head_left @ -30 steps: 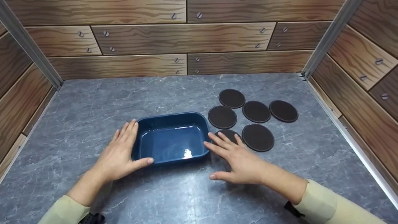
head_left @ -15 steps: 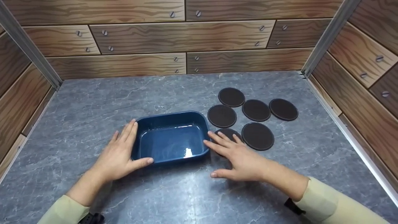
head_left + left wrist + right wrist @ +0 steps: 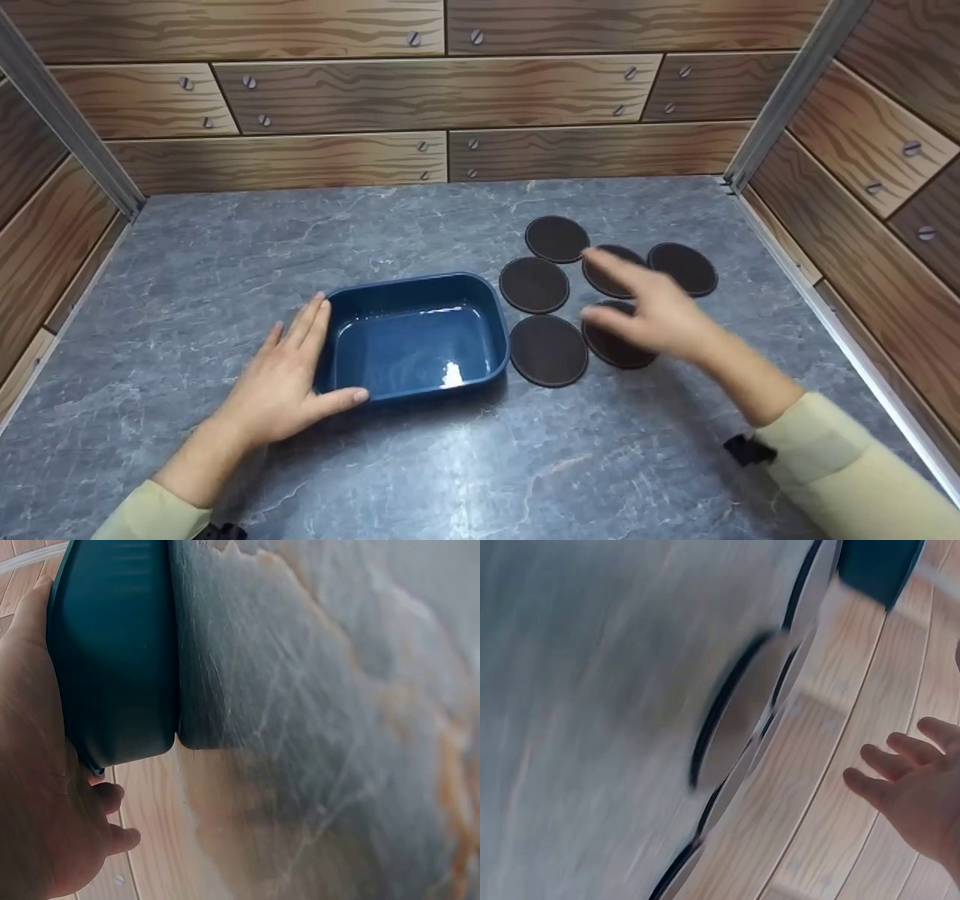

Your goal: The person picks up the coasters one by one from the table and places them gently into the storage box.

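Observation:
A dark blue rectangular baking dish with rounded corners stands upright on the table, with nothing inside. My left hand rests against its left end, fingers straight along the side and thumb at the front rim; the left wrist view shows the palm beside the dish wall. Several round dark brown coasters lie flat to the right of the dish. Above them hovers my right hand, blurred, fingers extended and holding nothing. It partly covers the middle coaster and the front right coaster.
The grey marbled tabletop is bordered by wood-patterned panels at the back and both sides. Metal strips run along the side edges. The nearest coaster lies close beside the dish's right end.
My right hand has left the right end of the dish and moved right and up over the coasters, uncovering the nearest one. The left hand and dish stay in place.

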### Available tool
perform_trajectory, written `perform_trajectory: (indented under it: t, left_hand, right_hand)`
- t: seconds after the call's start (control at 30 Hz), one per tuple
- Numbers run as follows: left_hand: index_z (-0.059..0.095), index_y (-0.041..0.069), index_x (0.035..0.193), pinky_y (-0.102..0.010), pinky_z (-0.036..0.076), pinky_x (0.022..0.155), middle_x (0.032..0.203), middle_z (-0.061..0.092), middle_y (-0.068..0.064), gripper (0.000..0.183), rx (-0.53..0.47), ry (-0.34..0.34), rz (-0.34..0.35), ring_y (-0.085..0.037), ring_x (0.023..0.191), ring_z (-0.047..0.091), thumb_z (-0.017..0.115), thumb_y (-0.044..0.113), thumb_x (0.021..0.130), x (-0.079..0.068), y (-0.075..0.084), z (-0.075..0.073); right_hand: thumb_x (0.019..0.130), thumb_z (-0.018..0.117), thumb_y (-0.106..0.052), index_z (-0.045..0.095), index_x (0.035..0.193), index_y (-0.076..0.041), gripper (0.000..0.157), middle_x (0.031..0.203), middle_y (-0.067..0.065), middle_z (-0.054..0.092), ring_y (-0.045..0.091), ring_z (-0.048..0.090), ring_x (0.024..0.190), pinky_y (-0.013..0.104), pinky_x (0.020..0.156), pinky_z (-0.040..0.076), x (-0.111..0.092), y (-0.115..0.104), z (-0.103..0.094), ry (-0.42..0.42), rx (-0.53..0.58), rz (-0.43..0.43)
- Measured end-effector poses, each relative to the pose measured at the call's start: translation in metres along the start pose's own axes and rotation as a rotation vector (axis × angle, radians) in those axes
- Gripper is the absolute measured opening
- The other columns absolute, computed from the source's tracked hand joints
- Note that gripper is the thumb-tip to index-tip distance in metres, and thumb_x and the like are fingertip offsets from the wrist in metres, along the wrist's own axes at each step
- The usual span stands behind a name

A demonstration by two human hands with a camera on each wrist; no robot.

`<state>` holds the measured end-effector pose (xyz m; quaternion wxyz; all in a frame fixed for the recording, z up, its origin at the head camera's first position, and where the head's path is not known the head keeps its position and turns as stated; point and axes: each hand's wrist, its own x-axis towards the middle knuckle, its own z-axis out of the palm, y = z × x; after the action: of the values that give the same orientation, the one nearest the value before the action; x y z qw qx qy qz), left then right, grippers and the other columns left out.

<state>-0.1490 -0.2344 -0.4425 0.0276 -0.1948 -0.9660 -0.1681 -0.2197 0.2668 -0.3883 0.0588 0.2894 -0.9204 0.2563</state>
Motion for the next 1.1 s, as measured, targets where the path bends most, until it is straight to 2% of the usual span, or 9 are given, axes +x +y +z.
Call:
perform_trajectory:
  t: [0.17,0.23,0.33,0.4,0.5,0.6,0.7,0.8,1.1]
  left_hand:
    - [0.006,-0.002,0.169,-0.069,0.014,0.124,0.178,0.002,-0.016,0.126,0.006,-0.005,-0.003,-0.039,0.16,0.018,0.067,0.076,0.09,0.0,0.001,-0.001]
    - [0.007,-0.002,0.169,-0.069,0.015,0.124,0.177,0.002,-0.016,0.126,0.009,-0.006,-0.003,-0.039,0.16,0.018,0.066,0.076,0.09,0.0,0.001,-0.002]
    - [0.007,-0.002,0.169,-0.069,0.015,0.124,0.177,0.002,-0.016,0.126,0.015,-0.003,0.002,-0.038,0.16,0.018,0.066,0.077,0.09,0.0,0.001,-0.002]
    - [0.008,-0.002,0.169,-0.069,0.016,0.124,0.177,0.003,-0.016,0.126,0.019,0.002,0.007,-0.038,0.16,0.018,0.066,0.077,0.09,0.001,0.001,-0.001]
    - [0.008,-0.002,0.169,-0.069,0.016,0.124,0.178,0.003,-0.015,0.126,0.021,0.008,0.011,-0.037,0.16,0.018,0.066,0.077,0.09,0.001,0.0,0.0]
    - [0.008,-0.002,0.169,-0.069,0.016,0.124,0.178,0.003,-0.014,0.126,0.021,0.012,0.011,-0.036,0.161,0.018,0.065,0.078,0.09,0.001,-0.001,0.0]
    - [0.009,-0.001,0.169,-0.069,0.017,0.123,0.178,0.004,-0.015,0.125,0.021,0.016,0.015,-0.036,0.161,0.018,0.066,0.077,0.09,0.001,-0.001,0.0]
    - [0.01,-0.002,0.169,-0.069,0.017,0.123,0.178,0.005,-0.015,0.125,0.019,0.021,0.014,-0.036,0.16,0.02,0.067,0.076,0.089,0.001,-0.001,0.0]
    - [0.01,-0.002,0.169,-0.069,0.017,0.123,0.178,0.004,-0.015,0.125,0.022,0.017,0.012,-0.037,0.16,0.021,0.068,0.075,0.089,0.001,-0.002,0.0]
  right_hand:
    - [0.097,0.08,-0.032,0.048,0.16,-0.01,0.074,0.152,0.02,0.057,0.044,0.056,0.137,0.063,0.116,0.039,0.005,0.048,-0.028,0.145,0.03,0.078]
    - [0.096,0.082,-0.027,0.051,0.157,-0.008,0.071,0.148,0.023,0.061,0.045,0.06,0.132,0.056,0.114,0.044,0.006,0.068,-0.039,0.194,0.052,0.121]
    - [0.096,0.082,-0.024,0.053,0.156,-0.005,0.069,0.145,0.024,0.062,0.044,0.061,0.13,0.03,0.107,0.049,0.005,0.092,-0.049,0.231,0.094,0.188]
    - [0.097,0.081,-0.022,0.053,0.156,-0.003,0.068,0.146,0.025,0.061,0.043,0.06,0.131,0.013,0.096,0.046,0.004,0.107,-0.052,0.242,0.126,0.226]
    - [0.098,0.079,-0.023,0.049,0.157,0.0,0.07,0.148,0.029,0.057,0.046,0.054,0.136,0.005,0.089,0.04,0.001,0.127,-0.055,0.223,0.18,0.284]
    - [0.099,0.079,-0.029,0.044,0.16,0.0,0.076,0.154,0.029,0.051,0.049,0.047,0.141,0.016,0.099,0.043,-0.002,0.143,-0.056,0.17,0.211,0.368]
    - [0.099,0.078,-0.036,0.038,0.163,-0.001,0.083,0.161,0.029,0.043,0.052,0.039,0.147,0.044,0.114,0.041,-0.008,0.156,-0.056,0.096,0.224,0.45]
    - [0.099,0.078,-0.036,0.031,0.166,-0.001,0.089,0.166,0.03,0.034,0.056,0.029,0.15,0.066,0.118,0.03,-0.011,0.165,-0.053,0.028,0.27,0.499]
    - [0.099,0.079,-0.027,0.02,0.168,0.0,0.095,0.167,0.036,0.024,0.055,0.023,0.153,0.066,0.122,0.022,-0.016,0.183,-0.044,-0.077,0.33,0.53]
